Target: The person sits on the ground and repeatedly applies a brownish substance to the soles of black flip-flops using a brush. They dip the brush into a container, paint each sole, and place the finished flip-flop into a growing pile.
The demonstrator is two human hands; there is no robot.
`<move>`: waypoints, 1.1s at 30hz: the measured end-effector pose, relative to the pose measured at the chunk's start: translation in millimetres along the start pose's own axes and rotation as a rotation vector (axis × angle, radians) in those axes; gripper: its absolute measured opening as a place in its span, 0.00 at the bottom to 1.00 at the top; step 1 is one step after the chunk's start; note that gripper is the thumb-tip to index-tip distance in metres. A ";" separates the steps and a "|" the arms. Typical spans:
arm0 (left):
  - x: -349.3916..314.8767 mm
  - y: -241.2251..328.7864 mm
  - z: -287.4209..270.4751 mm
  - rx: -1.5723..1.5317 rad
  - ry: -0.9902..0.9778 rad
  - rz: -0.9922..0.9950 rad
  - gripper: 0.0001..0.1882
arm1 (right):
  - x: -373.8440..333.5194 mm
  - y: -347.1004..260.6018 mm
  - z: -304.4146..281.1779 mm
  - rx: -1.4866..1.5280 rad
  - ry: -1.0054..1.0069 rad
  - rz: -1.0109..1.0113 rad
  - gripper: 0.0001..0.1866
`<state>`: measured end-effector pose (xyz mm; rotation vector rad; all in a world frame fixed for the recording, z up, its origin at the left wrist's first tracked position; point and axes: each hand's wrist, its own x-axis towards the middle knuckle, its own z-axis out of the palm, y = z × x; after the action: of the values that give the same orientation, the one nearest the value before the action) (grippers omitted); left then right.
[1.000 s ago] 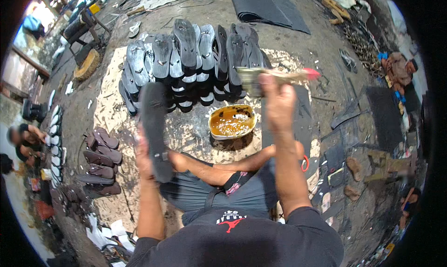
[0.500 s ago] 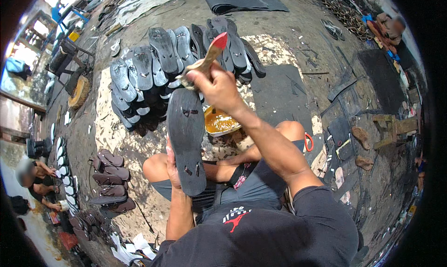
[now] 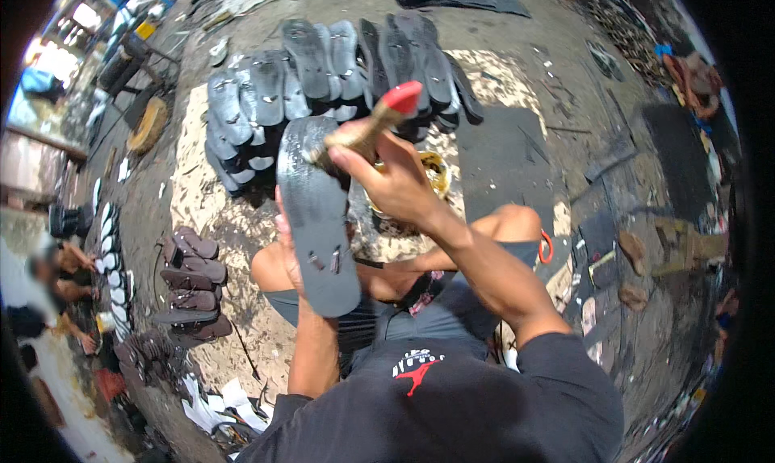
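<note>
My left hand (image 3: pixel 289 257) is wrapped round the left edge of a dark grey sandal sole (image 3: pixel 327 233), holding it lengthwise above my lap. Small dark strap ends show in the sole's slots, and its far end shines wet. In my right hand (image 3: pixel 395 176) is a brush (image 3: pixel 390 112) with a red-tipped wooden handle. Its bristle end, partly hidden by my fingers, lies against the far part of the sole. Behind my right hand stands a bowl (image 3: pixel 438 172) of yellow-brown liquid, now mostly covered by that hand.
Stacked grey sandal soles (image 3: pixel 265 87) stand just beyond my hands on a blotched sheet (image 3: pixel 194 180). A dark mat (image 3: pixel 504 152) lies to the right. Brown sandals (image 3: pixel 194 289) sit at my left. Farther left, people work beside a row of pale soles (image 3: pixel 109 257).
My right hand has brought the brush down onto the sole's far end, where a wet shine now shows. The sole has shifted away from me and turned slightly. The whole view has shifted a little.
</note>
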<state>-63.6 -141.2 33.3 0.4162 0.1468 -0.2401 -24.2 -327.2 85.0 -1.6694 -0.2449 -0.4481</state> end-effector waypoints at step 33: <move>23.7 17.7 16.2 -0.118 -0.093 0.056 0.25 | 24.6 19.0 40.0 -0.206 0.017 -0.455 0.12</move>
<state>-34.7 -137.0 50.2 0.2905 0.0573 -0.1940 11.7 -293.0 74.5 -1.8091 -0.5880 -0.8507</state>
